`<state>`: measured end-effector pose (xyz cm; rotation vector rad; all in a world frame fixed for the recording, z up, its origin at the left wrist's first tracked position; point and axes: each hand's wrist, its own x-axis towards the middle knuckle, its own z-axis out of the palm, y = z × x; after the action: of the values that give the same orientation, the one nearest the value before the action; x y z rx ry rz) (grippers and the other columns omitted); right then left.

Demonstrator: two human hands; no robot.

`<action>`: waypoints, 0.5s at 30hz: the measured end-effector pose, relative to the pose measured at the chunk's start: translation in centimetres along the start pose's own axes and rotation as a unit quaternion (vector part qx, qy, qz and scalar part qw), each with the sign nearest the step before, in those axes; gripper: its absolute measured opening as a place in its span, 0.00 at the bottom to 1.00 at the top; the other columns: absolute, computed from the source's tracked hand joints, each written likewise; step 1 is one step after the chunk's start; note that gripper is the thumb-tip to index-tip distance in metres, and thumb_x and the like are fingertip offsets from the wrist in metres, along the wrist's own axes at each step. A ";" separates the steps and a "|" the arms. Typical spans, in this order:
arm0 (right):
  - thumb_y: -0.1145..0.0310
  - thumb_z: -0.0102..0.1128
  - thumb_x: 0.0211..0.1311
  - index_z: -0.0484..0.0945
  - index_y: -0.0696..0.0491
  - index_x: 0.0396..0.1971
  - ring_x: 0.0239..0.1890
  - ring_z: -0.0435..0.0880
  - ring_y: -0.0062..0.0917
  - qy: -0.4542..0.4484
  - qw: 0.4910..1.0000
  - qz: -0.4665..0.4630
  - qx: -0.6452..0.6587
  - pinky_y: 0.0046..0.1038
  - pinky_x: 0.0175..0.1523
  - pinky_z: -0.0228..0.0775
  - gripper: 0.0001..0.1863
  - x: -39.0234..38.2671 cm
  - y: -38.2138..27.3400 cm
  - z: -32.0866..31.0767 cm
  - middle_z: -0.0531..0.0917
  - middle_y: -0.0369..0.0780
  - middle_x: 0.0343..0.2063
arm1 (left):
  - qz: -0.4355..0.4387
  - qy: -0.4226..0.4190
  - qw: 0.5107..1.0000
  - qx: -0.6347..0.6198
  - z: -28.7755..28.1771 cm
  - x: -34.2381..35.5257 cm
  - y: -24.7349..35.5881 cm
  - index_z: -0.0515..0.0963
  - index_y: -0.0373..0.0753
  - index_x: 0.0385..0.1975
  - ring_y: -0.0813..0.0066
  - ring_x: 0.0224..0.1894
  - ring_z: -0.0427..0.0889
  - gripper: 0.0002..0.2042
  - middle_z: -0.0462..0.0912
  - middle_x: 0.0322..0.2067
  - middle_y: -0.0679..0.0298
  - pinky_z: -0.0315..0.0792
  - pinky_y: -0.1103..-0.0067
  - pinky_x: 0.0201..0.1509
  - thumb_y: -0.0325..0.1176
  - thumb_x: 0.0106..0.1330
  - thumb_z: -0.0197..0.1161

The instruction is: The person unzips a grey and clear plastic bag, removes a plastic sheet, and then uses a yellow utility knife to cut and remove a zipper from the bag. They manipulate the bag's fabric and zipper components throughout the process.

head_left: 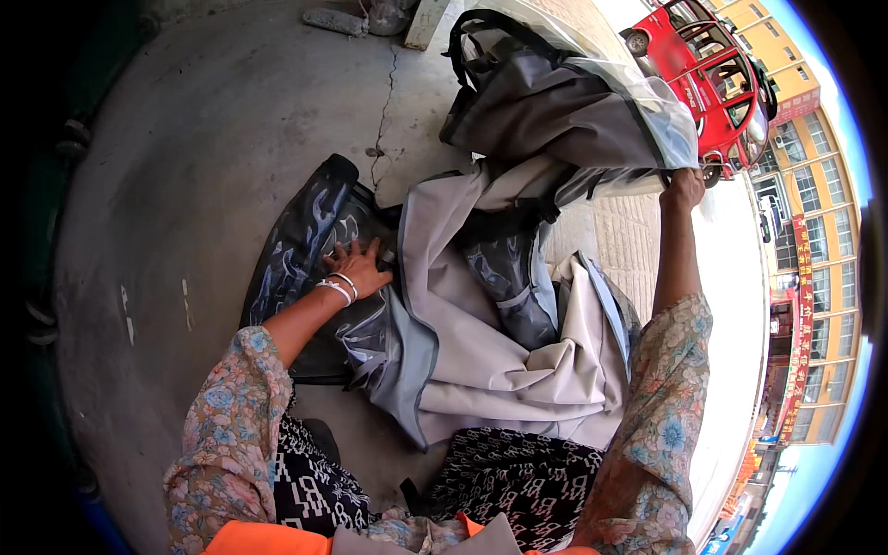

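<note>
A heap of large fabric pieces lies on the concrete in front of me: beige fabric (499,351) with grey edging and dark panels (277,268) with glossy clear film. My left hand (356,268) rests on a dark glossy panel at the heap's left, fingers spread. At the upper right, my right hand (683,188) grips the edge of a raised section of dark grey fabric (564,111) with a clear plastic sheet (671,116) along it. What my right fingertips do behind that edge is partly hidden.
Grey concrete floor (176,213) with a crack surrounds the heap. A post (425,20) and small wrapped bundles (338,20) stand at the top. To the right lie a pale paved strip, a red car (689,60) and a yellow building (828,240). My patterned knees frame the bottom.
</note>
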<state>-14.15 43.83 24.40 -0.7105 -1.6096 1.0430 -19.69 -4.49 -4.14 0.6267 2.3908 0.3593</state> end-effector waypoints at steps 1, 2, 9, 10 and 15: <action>0.67 0.53 0.61 0.80 0.56 0.40 0.35 0.84 0.29 0.035 0.990 0.035 -0.133 0.31 0.37 0.78 0.12 2.3 5.5 -8.8 0.84 0.40 0.37 | -0.014 0.007 1.000 0.006 -0.7 0.5 0.7 0.52 0.56 0.72 0.35 0.69 0.56 0.41 0.57 0.70 0.49 0.47 0.31 0.62 0.57 0.57 0.58; 0.62 0.53 0.63 0.78 0.53 0.39 0.35 0.83 0.32 0.128 0.970 0.179 -0.106 0.38 0.37 0.76 0.13 -2.3 9.0 -12.6 0.82 0.41 0.38 | -0.001 0.019 1.000 -0.002 -1.7 0.5 -0.1 0.55 0.56 0.71 0.37 0.68 0.58 0.38 0.59 0.69 0.51 0.51 0.35 0.63 0.54 0.59 0.57; 0.75 0.60 0.57 0.78 0.60 0.38 0.17 0.82 0.35 -0.291 0.681 0.423 -0.522 0.33 0.18 0.70 0.09 -19.8 15.4 -20.3 0.83 0.47 0.21 | 0.007 0.115 0.993 0.028 -5.5 2.8 -5.7 0.77 0.44 0.51 0.43 0.49 0.79 0.19 0.83 0.44 0.46 0.72 0.55 0.53 0.40 0.60 0.54; 0.74 0.58 0.55 0.80 0.61 0.34 0.18 0.84 0.34 -0.279 0.690 0.385 -0.545 0.34 0.22 0.73 0.08 -17.3 17.3 -21.1 0.84 0.50 0.23 | 0.019 0.112 0.993 0.023 -5.1 3.6 -4.7 0.77 0.44 0.50 0.43 0.49 0.79 0.19 0.82 0.44 0.46 0.72 0.55 0.53 0.40 0.60 0.54; 0.64 0.57 0.59 0.82 0.58 0.34 0.38 0.83 0.46 -0.282 0.853 -0.062 -0.436 0.40 0.47 0.74 0.13 -17.2 11.8 -9.1 0.84 0.51 0.31 | 0.039 0.147 0.988 -0.017 -6.4 4.8 -6.2 0.80 0.41 0.47 0.42 0.47 0.79 0.18 0.82 0.42 0.44 0.72 0.56 0.53 0.40 0.60 0.56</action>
<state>-1.23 36.91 6.93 -0.9064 -2.6601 0.3721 -29.21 -7.84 -4.19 0.6950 2.6364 0.5585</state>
